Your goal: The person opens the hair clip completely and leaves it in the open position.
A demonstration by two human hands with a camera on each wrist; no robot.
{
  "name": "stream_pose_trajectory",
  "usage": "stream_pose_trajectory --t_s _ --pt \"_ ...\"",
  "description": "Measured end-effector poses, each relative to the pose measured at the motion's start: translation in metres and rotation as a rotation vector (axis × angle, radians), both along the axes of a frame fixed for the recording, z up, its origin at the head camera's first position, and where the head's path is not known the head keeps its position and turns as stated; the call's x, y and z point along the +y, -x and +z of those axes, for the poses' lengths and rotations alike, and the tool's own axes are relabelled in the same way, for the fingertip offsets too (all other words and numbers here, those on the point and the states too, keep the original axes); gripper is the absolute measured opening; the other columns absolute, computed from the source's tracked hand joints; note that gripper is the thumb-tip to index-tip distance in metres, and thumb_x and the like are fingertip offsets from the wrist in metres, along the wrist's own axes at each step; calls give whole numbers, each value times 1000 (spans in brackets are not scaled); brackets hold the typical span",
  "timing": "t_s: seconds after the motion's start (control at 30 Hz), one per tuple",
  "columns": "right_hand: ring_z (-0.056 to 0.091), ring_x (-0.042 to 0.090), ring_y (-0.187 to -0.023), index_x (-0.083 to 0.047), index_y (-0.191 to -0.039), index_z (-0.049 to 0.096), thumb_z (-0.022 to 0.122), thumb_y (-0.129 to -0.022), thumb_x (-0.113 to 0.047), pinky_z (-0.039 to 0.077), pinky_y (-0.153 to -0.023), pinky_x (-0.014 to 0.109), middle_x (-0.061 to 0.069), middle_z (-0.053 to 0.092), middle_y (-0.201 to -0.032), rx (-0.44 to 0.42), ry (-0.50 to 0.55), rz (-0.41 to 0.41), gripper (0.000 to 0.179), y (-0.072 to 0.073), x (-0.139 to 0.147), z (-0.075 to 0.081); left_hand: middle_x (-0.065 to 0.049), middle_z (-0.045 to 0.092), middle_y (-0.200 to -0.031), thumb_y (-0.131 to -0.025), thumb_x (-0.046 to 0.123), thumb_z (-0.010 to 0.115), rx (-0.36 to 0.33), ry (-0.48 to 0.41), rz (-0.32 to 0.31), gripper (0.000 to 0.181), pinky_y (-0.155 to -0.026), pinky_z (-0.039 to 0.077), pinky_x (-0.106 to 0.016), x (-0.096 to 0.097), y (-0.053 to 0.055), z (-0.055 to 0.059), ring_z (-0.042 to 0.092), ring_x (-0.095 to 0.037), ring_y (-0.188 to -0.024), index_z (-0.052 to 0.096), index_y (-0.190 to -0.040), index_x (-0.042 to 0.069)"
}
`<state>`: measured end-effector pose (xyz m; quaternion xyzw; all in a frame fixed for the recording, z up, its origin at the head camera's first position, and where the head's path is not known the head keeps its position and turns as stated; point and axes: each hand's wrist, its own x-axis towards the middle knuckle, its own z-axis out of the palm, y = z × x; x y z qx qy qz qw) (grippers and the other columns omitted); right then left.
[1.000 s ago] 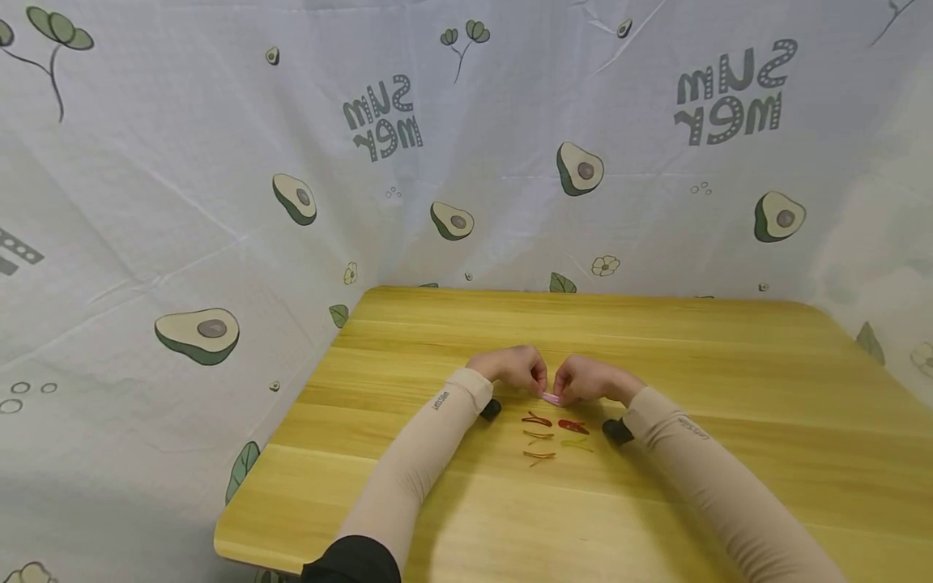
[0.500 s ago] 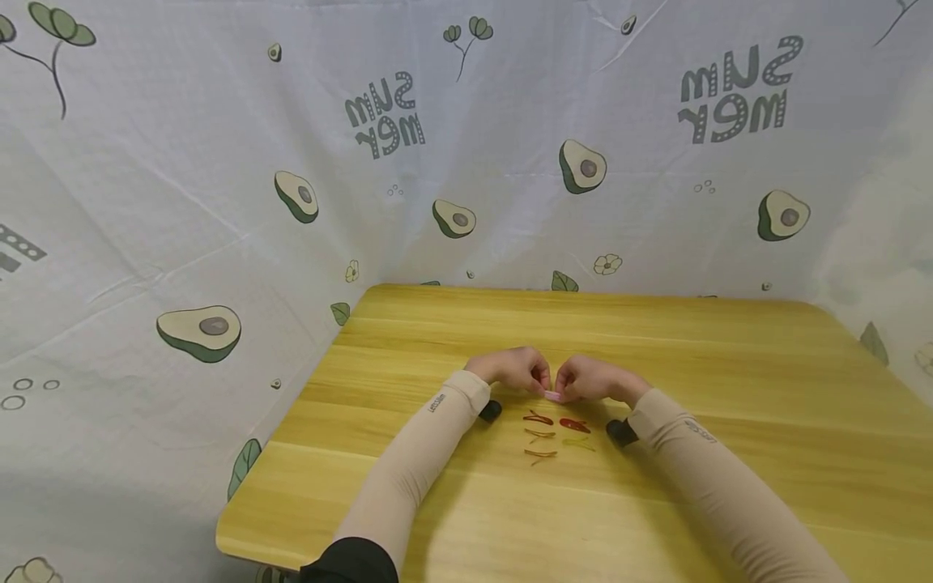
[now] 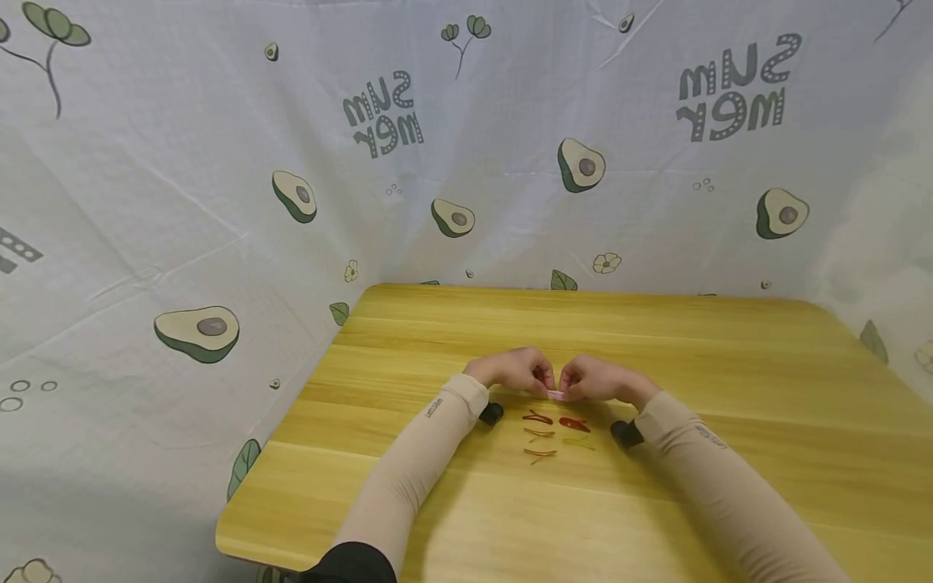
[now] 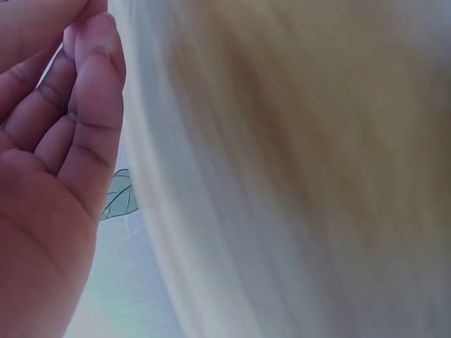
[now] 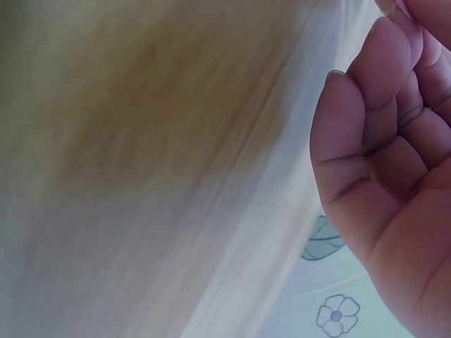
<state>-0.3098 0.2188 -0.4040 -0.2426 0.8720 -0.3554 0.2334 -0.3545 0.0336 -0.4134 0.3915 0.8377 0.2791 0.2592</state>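
Between the fingertips of both hands is a small pink hair clip (image 3: pixel 556 395), mostly covered by the fingers. My left hand (image 3: pixel 519 370) pinches its left end, and my right hand (image 3: pixel 594 379) pinches the right end. In the left wrist view the fingers (image 4: pixel 95 120) are curled in toward the thumb. A sliver of pink shows at the right hand's fingertips in the right wrist view. Just nearer than the hands lie a dark red hair clip (image 3: pixel 538 417) and a red hair clip (image 3: pixel 574 424).
Below those lie an orange hair clip (image 3: pixel 539 433), a yellow hair clip (image 3: pixel 579 442) and another orange clip (image 3: pixel 540 453), in two loose columns on the wooden table (image 3: pixel 437 324). A white curtain (image 3: pixel 510 121) printed with avocados hangs behind and to the left.
Both hands have shifted very slightly right with the pink hair clip held between them. The right wrist has moved a little outward. The clips on the table have stayed put.
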Motion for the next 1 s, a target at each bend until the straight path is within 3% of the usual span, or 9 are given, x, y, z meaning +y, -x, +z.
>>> stream_pose_trajectory --t_s 0.17,0.47,1.0 --pt "38 10 -55 1 -80 57 59 -82 -5 32 -49 21 0 49 -66 -13 25 -11 6 -2 1 0 2 63 -79 -80 7 63 -13 -35 6 6 -59 46 -18 -1 0 -2 52 -5 -65 64 -82 12" --pt "40 11 -57 1 -81 58 59 -82 -7 33 -50 23 2 50 -67 13 37 -19 8 -7 1 1 2 63 -78 -81 5 62 24 -57 11 6 -61 47 -18 -3 -3 -1 55 -6 -67 63 -82 11" --pt "44 13 -59 0 -78 58 59 -82 -8 38 -53 26 3 52 -67 30 45 -184 9 -17 4 3 3 62 -75 -82 4 60 109 -71 67 9 -61 46 -16 1 -15 5 54 -4 -66 63 -80 12"
